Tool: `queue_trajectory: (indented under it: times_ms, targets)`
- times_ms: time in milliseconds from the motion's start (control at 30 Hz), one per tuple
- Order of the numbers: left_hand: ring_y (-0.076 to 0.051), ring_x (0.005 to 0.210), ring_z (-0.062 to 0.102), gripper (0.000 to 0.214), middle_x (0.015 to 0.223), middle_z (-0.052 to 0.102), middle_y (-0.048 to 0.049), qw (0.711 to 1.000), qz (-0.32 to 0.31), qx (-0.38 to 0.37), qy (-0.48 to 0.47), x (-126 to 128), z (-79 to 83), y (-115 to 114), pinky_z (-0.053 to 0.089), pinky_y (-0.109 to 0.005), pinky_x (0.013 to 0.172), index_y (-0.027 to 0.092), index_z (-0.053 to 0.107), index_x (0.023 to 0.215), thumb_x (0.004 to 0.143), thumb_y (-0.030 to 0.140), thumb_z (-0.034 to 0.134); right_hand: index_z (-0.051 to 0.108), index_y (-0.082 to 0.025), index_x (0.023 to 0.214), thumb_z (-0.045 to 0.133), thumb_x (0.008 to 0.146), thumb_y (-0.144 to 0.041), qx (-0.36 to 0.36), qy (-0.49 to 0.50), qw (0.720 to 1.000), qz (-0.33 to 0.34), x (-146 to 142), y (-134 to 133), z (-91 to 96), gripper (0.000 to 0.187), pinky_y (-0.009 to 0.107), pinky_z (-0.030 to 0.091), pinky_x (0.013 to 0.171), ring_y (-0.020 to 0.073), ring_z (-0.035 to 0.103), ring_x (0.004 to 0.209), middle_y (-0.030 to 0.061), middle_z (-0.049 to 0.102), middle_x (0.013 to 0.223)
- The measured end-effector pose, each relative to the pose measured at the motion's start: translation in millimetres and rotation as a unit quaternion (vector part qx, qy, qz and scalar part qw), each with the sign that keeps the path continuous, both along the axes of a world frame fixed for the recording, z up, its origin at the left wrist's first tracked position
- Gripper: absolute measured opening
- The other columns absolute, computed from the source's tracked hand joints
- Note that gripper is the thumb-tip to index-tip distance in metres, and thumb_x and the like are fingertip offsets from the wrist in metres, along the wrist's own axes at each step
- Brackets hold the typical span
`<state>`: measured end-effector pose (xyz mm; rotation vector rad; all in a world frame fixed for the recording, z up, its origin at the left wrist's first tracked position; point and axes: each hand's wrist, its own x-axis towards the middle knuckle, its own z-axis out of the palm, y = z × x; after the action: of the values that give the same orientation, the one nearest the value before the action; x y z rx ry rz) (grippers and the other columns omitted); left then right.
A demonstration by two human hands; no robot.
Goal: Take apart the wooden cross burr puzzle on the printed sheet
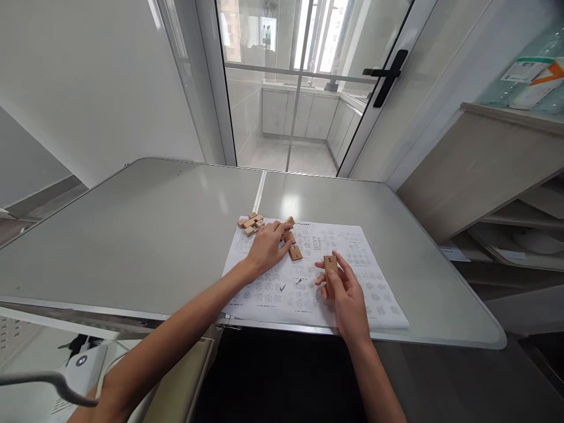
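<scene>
My right hand point(350, 299) grips an upright wooden puzzle block point(330, 271) marked "2", thumb in front and fingers around its far side. My left hand point(268, 245) is bent over the paper, its fingers closed around a notched wooden puzzle piece point(295, 252) marked "1". The end of another wooden piece point(289, 221) shows just beyond these fingertips. Left of that hand lies a small cluster of interlocking wooden pieces point(251, 224), partly covered by the hand. Beneath everything is a printed instruction sheet point(383, 302) with rows of small diagrams.
The sheet lies on a grey table point(176, 247) with a pale seam point(260, 191) across it. Behind stands a glass door point(282, 111) with a black handle point(390, 76). A wooden shelf point(476, 170) carries plastic bottles point(529, 82) at right. A white device point(83, 364) and cable are at lower left.
</scene>
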<state>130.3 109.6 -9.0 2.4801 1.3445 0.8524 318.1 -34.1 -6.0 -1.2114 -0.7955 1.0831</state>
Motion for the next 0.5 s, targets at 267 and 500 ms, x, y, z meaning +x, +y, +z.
queue_trajectory:
  times_ms: [267, 500]
  targets:
    - [-0.027, 0.114, 0.067, 0.023, 0.125, 0.07, -0.0084, 0.99, -0.134, -0.041, -0.023, 0.3, 3.6, -1.7, 0.053, -0.043, 0.098, 0.023, 0.065, 0.124, 0.102, 0.02, 0.058, 0.061, -0.027, 0.148, 0.077, 0.092, -0.059, -0.007, 0.0, 1.0, 0.004, -0.9, -0.1, 0.7, 0.067, 0.028, 0.05, 0.058, 0.0157, 0.062, 0.074, 0.0092, 0.076, 0.121]
    - [-0.024, 0.111, 0.068, 0.024, 0.122, 0.071, -0.0078, 0.973, -0.222, -0.059, -0.012, 1.0, 9.1, -6.5, 0.051, -0.039, 0.097, 0.024, 0.066, 0.128, 0.107, 0.024, 0.055, 0.061, -0.027, 0.146, 0.076, 0.093, -0.056, -0.004, 0.006, 1.0, 0.006, -1.3, -1.3, 0.4, 0.062, 0.027, 0.05, 0.058, 0.015, 0.063, 0.074, 0.0085, 0.076, 0.119]
